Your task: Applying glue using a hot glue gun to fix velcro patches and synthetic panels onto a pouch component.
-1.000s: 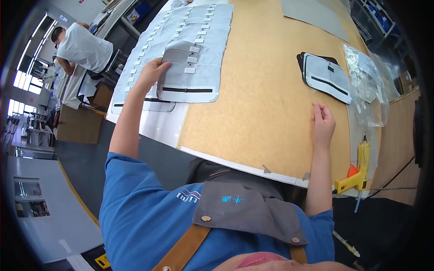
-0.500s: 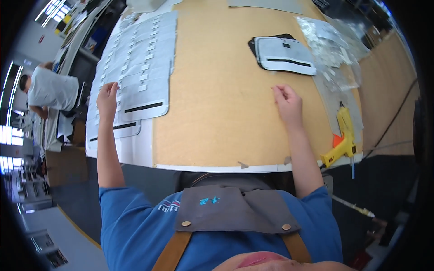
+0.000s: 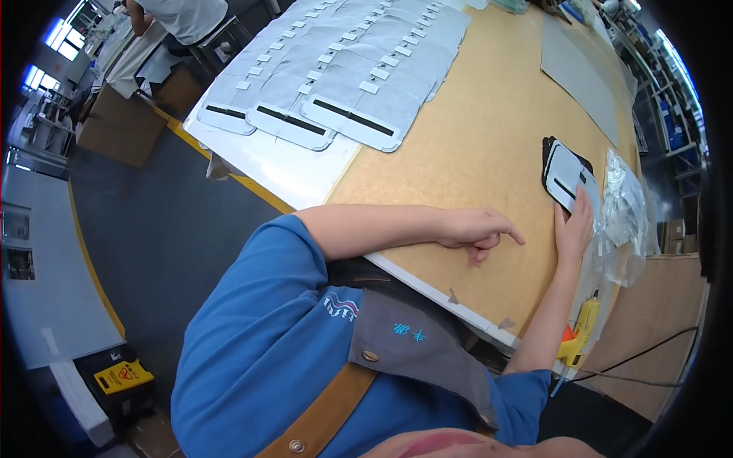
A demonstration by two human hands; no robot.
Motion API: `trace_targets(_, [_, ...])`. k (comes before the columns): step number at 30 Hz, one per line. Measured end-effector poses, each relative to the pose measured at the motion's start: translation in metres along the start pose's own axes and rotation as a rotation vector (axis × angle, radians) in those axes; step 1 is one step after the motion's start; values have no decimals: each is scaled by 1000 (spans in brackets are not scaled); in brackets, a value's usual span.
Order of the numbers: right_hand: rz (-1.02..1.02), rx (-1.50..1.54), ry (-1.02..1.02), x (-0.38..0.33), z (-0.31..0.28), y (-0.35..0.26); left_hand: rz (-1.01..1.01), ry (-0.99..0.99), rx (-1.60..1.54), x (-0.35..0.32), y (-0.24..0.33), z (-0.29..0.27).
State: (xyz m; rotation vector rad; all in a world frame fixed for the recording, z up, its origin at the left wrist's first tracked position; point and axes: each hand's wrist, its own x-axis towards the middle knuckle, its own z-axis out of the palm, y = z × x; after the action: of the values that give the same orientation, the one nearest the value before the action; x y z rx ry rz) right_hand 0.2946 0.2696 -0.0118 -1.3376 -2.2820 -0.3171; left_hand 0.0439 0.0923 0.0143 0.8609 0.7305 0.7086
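Far left, a printed yellow sign (image 3: 116, 381) stands low, and on the table (image 3: 435, 164) overlapping grey panels (image 3: 343, 79) carry rows of small white tags (image 3: 369, 88), too tiny for me to read. The person's blue shirt (image 3: 252, 320) bears white lettering (image 3: 340, 307) and the grey apron (image 3: 427, 366) turquoise characters (image 3: 409, 332), while the left hand (image 3: 472, 229) is empty and loosely curled, index finger extended. At right, the right hand (image 3: 574, 227) touches the near edge of the small panel stack (image 3: 567, 166), whether gripping I can't tell, with a yellow glue gun (image 3: 584, 324) nearer the table's edge and a clear plastic bag (image 3: 626, 217) just beside.
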Motion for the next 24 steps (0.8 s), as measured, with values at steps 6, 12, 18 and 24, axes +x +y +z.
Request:
trace_targets(6, [46, 102, -354, 21, -22, 24, 0, 71, -455, 10, -5, -28])
trace_targets(12, [-12, 314, -336, 32, -16, 41, 40, 33, -461, 3, -1, -32])
trace_targets(18, [157, 235, -109, 27, -39, 19, 6, 93, -400, 3, 3, -38])
trace_targets(24, [-211, 110, 114, -13, -101, -75, -76, 301, -202, -5, 21, -36])
